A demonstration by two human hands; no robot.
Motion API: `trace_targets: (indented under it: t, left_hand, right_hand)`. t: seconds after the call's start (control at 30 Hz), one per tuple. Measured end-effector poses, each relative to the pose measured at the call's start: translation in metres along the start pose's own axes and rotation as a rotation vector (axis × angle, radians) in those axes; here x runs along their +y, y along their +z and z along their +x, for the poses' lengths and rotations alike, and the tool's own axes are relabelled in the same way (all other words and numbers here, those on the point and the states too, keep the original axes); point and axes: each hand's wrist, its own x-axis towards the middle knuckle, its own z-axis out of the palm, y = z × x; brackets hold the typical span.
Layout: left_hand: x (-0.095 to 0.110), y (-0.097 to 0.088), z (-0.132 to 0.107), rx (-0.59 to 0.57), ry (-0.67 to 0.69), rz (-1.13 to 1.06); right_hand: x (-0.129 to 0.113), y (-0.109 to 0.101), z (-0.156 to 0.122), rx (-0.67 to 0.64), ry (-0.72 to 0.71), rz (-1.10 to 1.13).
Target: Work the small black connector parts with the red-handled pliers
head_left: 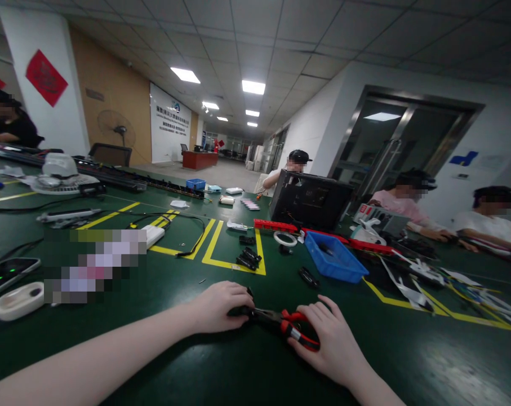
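Observation:
My right hand is closed around the red-and-black handles of a pair of long-nose pliers. The jaws point left and reach a small black part. My left hand pinches that black part, and its fingers cover most of it, so its exact kind is unclear. Whether the jaws grip the part or only touch it, I cannot tell. Beyond my hands, several similar black plastic pieces lie inside a yellow-taped square. Another black piece rests on the green table near the blue tray.
A blue tray stands right of centre, with a white ring beside it. Behind are red strips and a large black case. Cables and white parts spread right. A pixelated object lies left. Several people sit around the table.

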Motion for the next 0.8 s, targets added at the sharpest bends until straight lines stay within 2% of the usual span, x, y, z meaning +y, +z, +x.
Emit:
trace_targets:
  t: [0.33, 0.43, 0.63, 0.8]
  left_hand:
    - [0.0003, -0.0044, -0.0004, -0.039, -0.018, -0.022]
    - [-0.0002, -0.0044, -0.0008, -0.05, -0.026, -0.042]
    - [-0.003, -0.0029, -0.0015, -0.049, -0.01, -0.079]
    - [-0.0032, -0.003, -0.0017, -0.06, 0.008, -0.098]
  right_hand:
    - [0.0073, 0.0071, -0.0036, 0.048, -0.062, -0.057]
    - [0.0074, 0.0055, -0.002, 0.014, -0.051, -0.062]
    - [0.0028, -0.0015, 0.0047, -0.145, 0.035, 0.025]
    - [0.0028, -0.0012, 0.0045, -0.154, 0.032, 0.062]
